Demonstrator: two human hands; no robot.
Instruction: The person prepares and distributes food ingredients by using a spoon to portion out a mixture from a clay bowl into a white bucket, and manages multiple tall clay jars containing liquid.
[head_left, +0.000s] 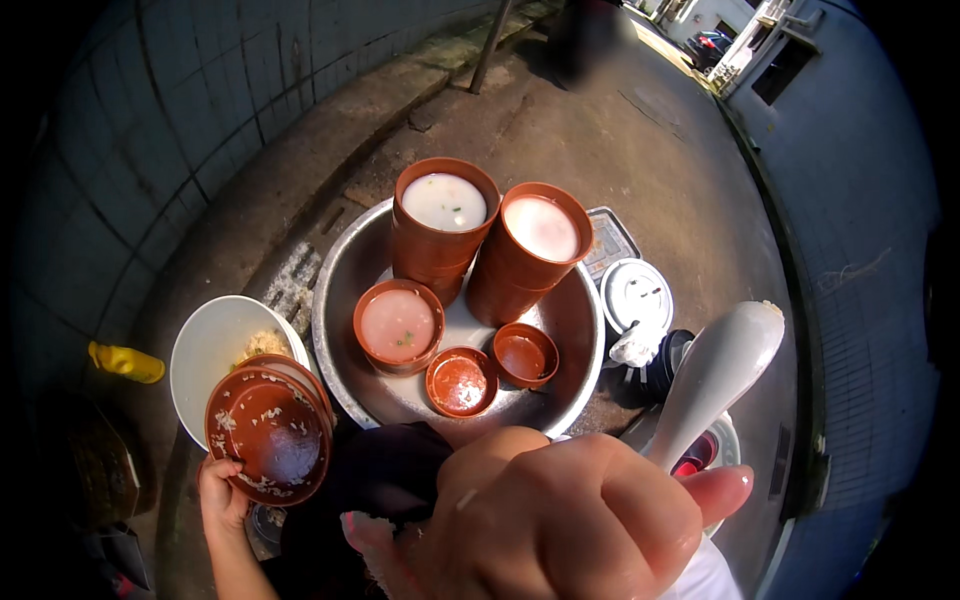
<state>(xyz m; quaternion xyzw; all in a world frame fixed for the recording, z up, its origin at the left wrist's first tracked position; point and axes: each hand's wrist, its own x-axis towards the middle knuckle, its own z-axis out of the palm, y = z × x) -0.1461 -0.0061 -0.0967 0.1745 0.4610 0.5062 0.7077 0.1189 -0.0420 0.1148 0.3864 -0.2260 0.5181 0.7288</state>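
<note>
My left hand (225, 495) grips a reddish-brown bowl (274, 431) by its rim. Its inside faces me, with rice grains stuck around the wall, and at least one similar bowl shows behind it. Both are tilted at the mouth of a white bucket (202, 360) that has food scraps inside. Close to the camera, my right hand (577, 517) is a fist around a white spoon-like utensil (720, 375), whose broad end points up and right. In front of me a metal basin (337, 322) contains tall stacks of brown bowls (439, 259) topped with cloudy liquid, and smaller brown dishes (461, 382).
Right of the basin are a round white lid (637, 296), a crumpled white bag (637, 345) and a container with red items (724, 450). A yellow bottle (127, 362) lies left of the bucket. A tiled wall (187, 97) and a pole (491, 45) stand beyond.
</note>
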